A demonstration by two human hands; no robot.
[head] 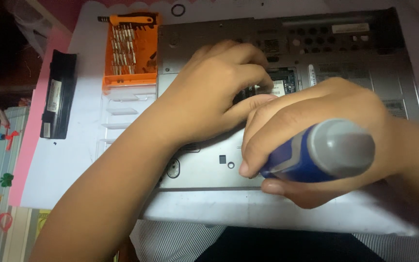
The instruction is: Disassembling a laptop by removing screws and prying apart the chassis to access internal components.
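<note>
head view: a silver laptop (345, 73) lies upside down on a white table top (73, 160), its underside facing up, w/ vent holes along the far edge and pale stickers at the right. near the middle an open bay shows a green circuit board (282, 86). the left hand (214, 92) reaches in from lower left, forearm crossing the near edge of the laptop; its fingers (255, 77) are curled down at the edge of the bay, tips right at the board and partly hidden, so can't tell whether they pinch anything or just press there. the right hand (311, 126) comes in from the right, close to the camera, clenched round a screwdriver (326, 153) w/ a blue and grey handle; the grey butt end points toward the camera, the shaft and tip are hidden behind the hand. thumb of the left hand touches or nearly touches the right knuckles, can't tell which. left of the laptop, just beside its corner, an orange bit set (131, 51) stands open w/ rows of metal bits and a small orange-handled driver along its top; its clear lid (117, 116) lies flat toward the person. further left a long black battery pack (58, 94) lies by the table's edge, well apart from both hands. a small black ring (178, 9) sits at the far side. striped cloth (170, 242) shows below the near edge.
</note>
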